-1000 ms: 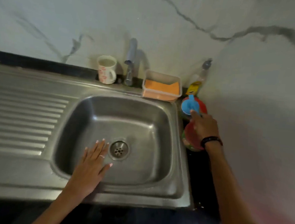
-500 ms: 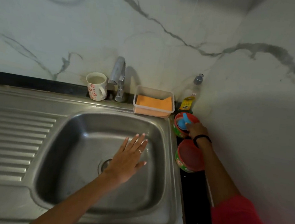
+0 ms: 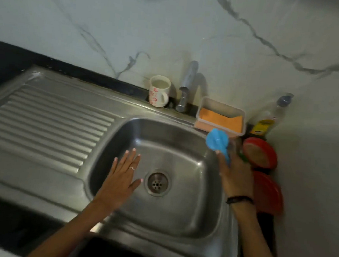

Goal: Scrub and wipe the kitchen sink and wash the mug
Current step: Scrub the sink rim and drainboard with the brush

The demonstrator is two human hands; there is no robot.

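Note:
The steel sink (image 3: 179,226) fills the middle of the view, its drain (image 3: 157,183) in the centre of the basin. My left hand (image 3: 122,179) is spread flat, fingers straight, over the basin floor just left of the drain. My right hand (image 3: 234,174) grips the handle of a blue scrubber (image 3: 218,141) and holds it above the basin's right rim. A white mug (image 3: 159,91) with red flowers stands upright behind the sink, left of the tap (image 3: 186,87).
A clear tray with an orange sponge (image 3: 220,118) sits right of the tap. A dish soap bottle (image 3: 269,116) stands in the corner. A red open tub (image 3: 259,152) and its red lid (image 3: 267,191) lie right of the sink. The ribbed drainboard (image 3: 43,122) lies left.
My right hand lifted the blue scrubber out of the red tub and brought it left over the sink rim. My left hand moved back to the left of the drain.

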